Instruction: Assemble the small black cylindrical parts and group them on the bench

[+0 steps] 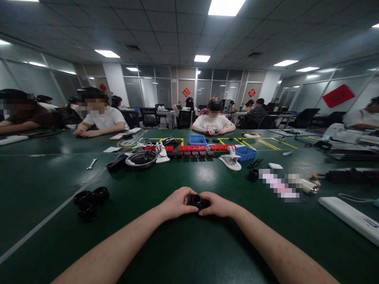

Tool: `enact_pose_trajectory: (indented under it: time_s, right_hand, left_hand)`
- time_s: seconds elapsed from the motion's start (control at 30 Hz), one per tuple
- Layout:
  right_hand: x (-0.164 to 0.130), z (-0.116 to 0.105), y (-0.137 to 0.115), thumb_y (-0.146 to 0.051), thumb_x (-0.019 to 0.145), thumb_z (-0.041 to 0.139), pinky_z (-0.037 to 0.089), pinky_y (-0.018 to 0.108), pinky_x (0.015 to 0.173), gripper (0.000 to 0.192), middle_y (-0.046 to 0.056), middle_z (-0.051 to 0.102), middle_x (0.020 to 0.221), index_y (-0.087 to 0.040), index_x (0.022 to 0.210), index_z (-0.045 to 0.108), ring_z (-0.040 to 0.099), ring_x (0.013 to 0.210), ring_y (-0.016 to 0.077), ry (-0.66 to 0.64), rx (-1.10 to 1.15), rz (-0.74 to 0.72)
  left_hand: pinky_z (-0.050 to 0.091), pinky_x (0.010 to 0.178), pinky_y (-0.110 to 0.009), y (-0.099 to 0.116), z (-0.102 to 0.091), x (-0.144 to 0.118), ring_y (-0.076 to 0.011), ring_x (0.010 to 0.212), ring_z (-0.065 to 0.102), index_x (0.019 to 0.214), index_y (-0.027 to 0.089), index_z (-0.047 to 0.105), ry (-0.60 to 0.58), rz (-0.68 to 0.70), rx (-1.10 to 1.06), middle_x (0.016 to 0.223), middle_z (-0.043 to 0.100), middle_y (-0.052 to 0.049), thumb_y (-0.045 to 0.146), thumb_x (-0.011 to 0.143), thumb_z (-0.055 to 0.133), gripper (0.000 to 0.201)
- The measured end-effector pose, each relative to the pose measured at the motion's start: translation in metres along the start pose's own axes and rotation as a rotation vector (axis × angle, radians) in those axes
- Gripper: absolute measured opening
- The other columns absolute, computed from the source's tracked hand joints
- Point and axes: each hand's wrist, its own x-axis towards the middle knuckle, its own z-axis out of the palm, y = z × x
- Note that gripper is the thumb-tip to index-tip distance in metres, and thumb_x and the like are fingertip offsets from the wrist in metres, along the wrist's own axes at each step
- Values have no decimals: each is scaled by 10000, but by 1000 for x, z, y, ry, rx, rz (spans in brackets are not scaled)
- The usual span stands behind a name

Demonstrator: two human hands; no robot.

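Black and round, a small ring-shaped part (pixel 197 200) sits between both hands near the middle of the near edge of the dark green surface (pixel 183 252). The left hand (pixel 177 204) closes its fingers (pixel 186 193) over the part from the left and top, while the right hand (pixel 217 205) presses in from the right, its fingers (pixel 207 212) curled against the part's side and lower rim. Both hands grip it together, and their forearms reach in from the near edge and rest low over the surface.

Toward the left edge, well apart from the hands, lies a cluster of three black rings (pixel 90 201), touching one another. Farther back on the left a wrench (pixel 92 163) lies alone. Near the middle of the surface stands a round metal bowl (pixel 141 159) with a black box (pixel 116 163) just beside it, and behind them runs a row of red and black blocks (pixel 192 150). A white clamp-like piece (pixel 231 159) lies just in front of a blue tray (pixel 246 153), and a second blue tray (pixel 197 139) sits farther back. At the right edge a long white strip (pixel 349 218) lies at an angle. Other people sit along the far edge, arms on the surface.
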Motion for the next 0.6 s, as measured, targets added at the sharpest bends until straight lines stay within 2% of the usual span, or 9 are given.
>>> enact_pose_trajectory:
  time_s: [0.33, 0.5, 0.6]
  right_hand:
    - [3, 5, 4, -260, 548, 688, 333, 197, 532, 321, -34, 508, 684, -136, 801, 534, 446, 616, 102, 38, 49, 94]
    - [5, 13, 3, -406, 487, 703, 289, 196, 482, 402, -29, 498, 657, -154, 725, 501, 441, 592, 111, 132, -179, 159]
    - [7, 23, -4, -497, 528, 638, 305, 233, 504, 418, 19, 539, 705, -157, 731, 502, 481, 624, 156, 250, -387, 249]
  left_hand:
    - [323, 483, -199, 5, 2, -1, -91, 567, 427, 941, 175, 501, -2, -42, 3, 820, 466, 0, 409, 616, 604, 414]
    - [347, 555, -229, 14, 3, -4, -136, 664, 466, 863, 181, 510, 85, -61, 101, 835, 487, -5, 412, 592, 621, 373]
    - [358, 591, -251, 18, 7, -5, -164, 721, 485, 841, 188, 502, 157, -110, 148, 838, 496, -9, 397, 595, 618, 343]
